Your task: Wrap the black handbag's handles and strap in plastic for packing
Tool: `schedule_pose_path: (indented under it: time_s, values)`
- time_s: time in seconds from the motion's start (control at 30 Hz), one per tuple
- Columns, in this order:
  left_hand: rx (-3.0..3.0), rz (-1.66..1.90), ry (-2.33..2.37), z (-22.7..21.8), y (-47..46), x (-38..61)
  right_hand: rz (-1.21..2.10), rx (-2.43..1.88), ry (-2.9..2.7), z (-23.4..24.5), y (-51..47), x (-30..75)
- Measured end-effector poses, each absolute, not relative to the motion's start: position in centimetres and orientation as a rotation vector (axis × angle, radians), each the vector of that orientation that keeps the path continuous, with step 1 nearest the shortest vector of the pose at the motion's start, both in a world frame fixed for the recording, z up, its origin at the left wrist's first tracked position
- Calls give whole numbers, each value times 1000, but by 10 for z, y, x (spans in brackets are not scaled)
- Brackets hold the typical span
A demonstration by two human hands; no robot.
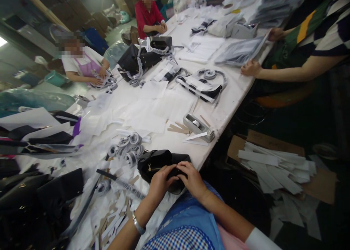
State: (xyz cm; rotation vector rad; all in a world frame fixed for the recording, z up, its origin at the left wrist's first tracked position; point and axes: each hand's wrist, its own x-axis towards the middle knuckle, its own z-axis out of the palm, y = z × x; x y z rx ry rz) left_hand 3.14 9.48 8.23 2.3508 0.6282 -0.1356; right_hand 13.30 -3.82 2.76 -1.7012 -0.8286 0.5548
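Note:
A black handbag (155, 160) with a small gold-coloured fitting lies at the near edge of the table, right in front of my body. My left hand (162, 179) grips its near side, fingers curled onto the black material. Close beside it, my right hand (190, 177) pinches the same bag, and the fingertips of both hands almost meet. Just past the bag sit several wrapped coiled straps (131, 146). Farther right along the edge stands a grey tape dispenser (198, 126) with brown card strips (177, 128) next to it.
Black bags (41, 191) are heaped at the left, near paper and card scraps (115, 217). White sheets (153, 109) and a wrapped bag (201, 88) lie mid-table. A co-worker's hands hold a plastic-wrapped packet (240, 53) at right; two other people sit opposite. A carton (273, 137) of paper strips stands on the floor.

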Motion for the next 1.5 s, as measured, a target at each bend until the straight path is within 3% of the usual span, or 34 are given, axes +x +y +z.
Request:
schedule_pose_path:
  time_s: [0.13, 0.53, 0.97, 1.33, 1.5]
  values:
    - [2348, -86, 634, 73, 92, 32, 767, -1632, -643, 29, -40, 141]
    - [2382, -57, 706, 86, 81, 33, 995, -1570, -575, 20, -35, 177]
    - [2245, 39, 743, 76, 84, 24, 1216, -1472, -18, 11, -96, 206]
    - [2253, 37, 735, 75, 82, 24, 1037, -1723, -22, -18, -109, 213]
    - [2251, 51, 715, 71, 84, 22, 806, -1837, -345, 2, -98, 203]
